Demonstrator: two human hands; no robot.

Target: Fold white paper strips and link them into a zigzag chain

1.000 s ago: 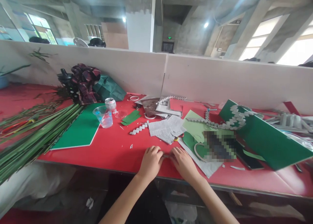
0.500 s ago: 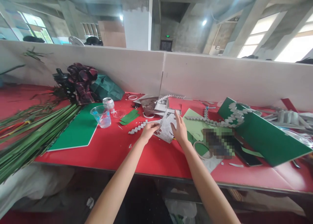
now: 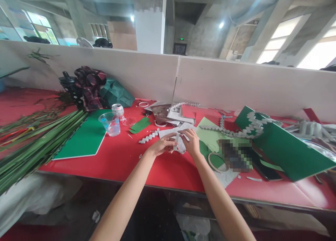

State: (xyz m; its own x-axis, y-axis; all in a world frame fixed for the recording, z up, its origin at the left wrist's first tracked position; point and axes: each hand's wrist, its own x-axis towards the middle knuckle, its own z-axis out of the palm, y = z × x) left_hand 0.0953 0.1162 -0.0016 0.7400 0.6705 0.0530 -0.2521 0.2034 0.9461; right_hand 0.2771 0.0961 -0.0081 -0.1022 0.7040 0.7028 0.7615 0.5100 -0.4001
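My left hand [image 3: 165,144] is closed on a narrow printed paper strip [image 3: 177,138], which stands upright between my two hands. My right hand [image 3: 191,140] curls in from the other side, its fingertips at the strip's upper part. Under and behind the hands lie loose white paper sheets [image 3: 168,131]. Just left of my left hand, a short zigzag chain of folded paper [image 3: 148,136] rests on the red tabletop [image 3: 126,164].
A plastic cup [image 3: 113,127] and a can [image 3: 118,111] stand at left, near long green leaves [image 3: 63,132]. To the right lie light green paper [image 3: 208,132], a tape roll [image 3: 217,163], a longer paper chain [image 3: 246,130] and a tilted green board [image 3: 291,148]. A low partition [image 3: 236,83] rises behind.
My right hand has come down and inward, its raised fingers now bent at the strip. The strip, which stuck up long and slanted, now looks shorter and more upright.
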